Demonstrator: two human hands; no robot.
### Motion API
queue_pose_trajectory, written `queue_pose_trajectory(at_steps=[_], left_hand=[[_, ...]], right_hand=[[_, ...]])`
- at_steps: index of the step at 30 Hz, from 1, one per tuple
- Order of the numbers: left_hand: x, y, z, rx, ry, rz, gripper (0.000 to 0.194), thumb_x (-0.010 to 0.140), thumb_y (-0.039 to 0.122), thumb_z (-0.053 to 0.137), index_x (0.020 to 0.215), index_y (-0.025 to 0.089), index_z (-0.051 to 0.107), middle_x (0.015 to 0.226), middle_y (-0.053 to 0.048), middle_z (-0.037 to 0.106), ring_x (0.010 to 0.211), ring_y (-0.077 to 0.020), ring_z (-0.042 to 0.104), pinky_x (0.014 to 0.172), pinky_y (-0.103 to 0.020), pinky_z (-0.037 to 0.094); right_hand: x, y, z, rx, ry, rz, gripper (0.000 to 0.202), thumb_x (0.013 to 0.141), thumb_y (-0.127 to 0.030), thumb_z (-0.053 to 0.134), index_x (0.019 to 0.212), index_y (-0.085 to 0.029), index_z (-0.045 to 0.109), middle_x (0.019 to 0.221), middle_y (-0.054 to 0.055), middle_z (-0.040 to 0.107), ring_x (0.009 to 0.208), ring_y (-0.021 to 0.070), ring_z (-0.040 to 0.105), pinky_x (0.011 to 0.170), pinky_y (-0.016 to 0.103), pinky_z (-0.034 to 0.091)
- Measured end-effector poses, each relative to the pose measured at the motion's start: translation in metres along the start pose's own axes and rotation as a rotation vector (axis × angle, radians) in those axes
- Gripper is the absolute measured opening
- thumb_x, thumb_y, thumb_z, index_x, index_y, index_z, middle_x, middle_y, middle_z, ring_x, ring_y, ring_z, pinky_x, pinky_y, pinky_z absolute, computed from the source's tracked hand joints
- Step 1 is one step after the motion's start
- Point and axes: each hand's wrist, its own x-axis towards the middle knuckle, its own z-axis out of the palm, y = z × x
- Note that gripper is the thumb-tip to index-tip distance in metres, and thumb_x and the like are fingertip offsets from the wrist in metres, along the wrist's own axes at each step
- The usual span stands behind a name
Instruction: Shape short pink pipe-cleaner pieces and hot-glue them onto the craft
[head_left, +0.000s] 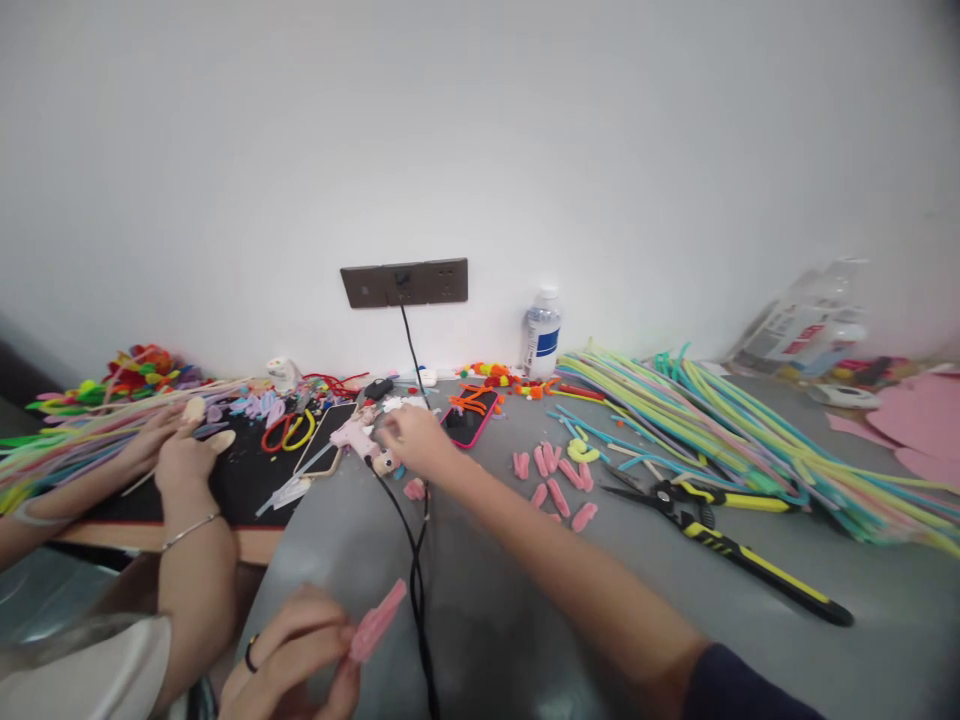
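Observation:
My left hand (300, 650), with a dark ring, pinches a fuzzy pink folded pipe cleaner piece (379, 620) above the table's near edge. My right hand (412, 437) reaches across the grey table, its fingers curled closed at a pale pink glue gun (354, 436); they partly hide the gun. A round mouse-face ornament (384, 462) sits just below those fingers. A translucent glue stick (309, 461) lies at the gun's left. Several more pink pipe cleaner pieces (557, 496) lie right of my forearm, beside a yellow-green curled one (580, 449).
Black-and-yellow pliers (705, 515) lie open at right, before long pipe cleaner bundles (697, 420). A black cable (417, 560) crosses the table. By the wall stands a bottle (543, 335). Phones lie near the glue gun. A co-worker's hands (176, 445) work at left by red-yellow scissors (289, 432).

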Motion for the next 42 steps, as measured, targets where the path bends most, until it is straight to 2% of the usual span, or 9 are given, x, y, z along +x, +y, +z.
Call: queue_pose_trajectory(at_steps=[4,8,13,22,25,27,30,32,42], left_hand=[[0.000,-0.003,0.016,0.034,-0.071,-0.039,0.022,0.075,-0.003,0.065,0.085,0.017,0.067,0.069,-0.001,0.069,0.060,-0.0134,0.067,0.060,-0.023,0.057],[0.007,-0.007,0.042,0.044,-0.183,-0.003,0.021,0.080,0.000,0.063,0.087,0.019,0.066,0.071,0.000,0.069,0.062,-0.0117,0.067,0.060,-0.020,0.055],[0.013,-0.011,0.068,0.068,-0.250,0.072,0.021,0.082,-0.002,0.062,0.088,0.018,0.066,0.071,-0.002,0.069,0.063,-0.0109,0.064,0.063,-0.020,0.054],[0.018,-0.010,0.087,0.033,-0.335,0.157,0.024,0.082,-0.003,0.061,0.094,0.016,0.066,0.075,-0.004,0.068,0.067,-0.0120,0.061,0.066,-0.023,0.052],[0.019,-0.009,0.094,-0.049,-0.307,0.081,0.022,0.083,-0.002,0.061,0.091,0.018,0.066,0.074,-0.002,0.067,0.066,-0.0114,0.062,0.065,-0.022,0.052],[0.019,-0.008,0.100,-0.126,-0.281,-0.006,0.020,0.082,0.000,0.062,0.087,0.019,0.065,0.073,0.000,0.066,0.065,-0.0112,0.062,0.064,-0.021,0.052],[0.015,-0.007,0.111,-0.245,-0.239,-0.129,0.018,0.082,0.002,0.063,0.084,0.020,0.063,0.071,0.000,0.064,0.065,-0.0119,0.062,0.062,-0.022,0.052],[0.013,-0.006,0.118,-0.302,-0.216,-0.171,0.017,0.082,0.003,0.062,0.083,0.020,0.063,0.070,0.000,0.064,0.065,-0.0127,0.062,0.061,-0.023,0.051],[0.009,-0.004,0.144,-0.585,-0.244,-0.312,0.012,0.084,0.008,0.064,0.079,0.018,0.064,0.068,-0.002,0.063,0.065,-0.0144,0.059,0.061,-0.025,0.049]], right_hand=[[-0.037,0.051,-0.034,-0.094,-0.029,0.169,0.024,0.095,-0.022,0.052,0.103,-0.013,0.073,0.105,0.016,0.076,0.099,0.0253,0.069,0.083,0.032,0.044],[-0.067,0.077,-0.041,-0.141,-0.129,0.263,0.010,0.084,-0.021,0.068,0.087,-0.014,0.075,0.093,0.015,0.079,0.092,0.0281,0.072,0.081,0.034,0.043],[-0.081,0.081,-0.038,-0.113,-0.174,0.245,0.010,0.083,-0.017,0.069,0.091,-0.019,0.075,0.097,0.009,0.079,0.093,0.0242,0.071,0.082,0.032,0.041],[-0.103,0.093,-0.052,0.050,-0.121,0.169,0.015,0.081,-0.004,0.064,0.081,-0.015,0.074,0.097,0.011,0.077,0.096,0.0242,0.068,0.086,0.032,0.042],[-0.119,0.106,-0.068,0.178,-0.098,0.164,0.013,0.087,-0.013,0.061,0.091,-0.016,0.073,0.088,0.006,0.076,0.080,0.0178,0.069,0.072,0.027,0.047],[-0.133,0.115,-0.079,0.342,-0.106,0.162,0.016,0.091,-0.028,0.061,0.094,-0.016,0.071,0.078,0.003,0.074,0.065,0.0150,0.067,0.062,0.025,0.048],[-0.155,0.124,-0.091,0.786,-0.082,0.181,0.030,0.084,-0.042,0.070,0.095,-0.014,0.070,0.081,0.004,0.073,0.068,0.0154,0.068,0.064,0.026,0.051],[-0.168,0.124,-0.096,0.928,-0.070,0.216,0.036,0.077,-0.047,0.075,0.091,-0.013,0.071,0.083,0.005,0.073,0.072,0.0164,0.067,0.065,0.027,0.052],[-0.203,0.106,-0.126,1.055,-0.090,0.254,0.030,0.071,-0.041,0.084,0.071,-0.016,0.068,0.070,0.001,0.069,0.066,0.0133,0.061,0.065,0.026,0.046]])
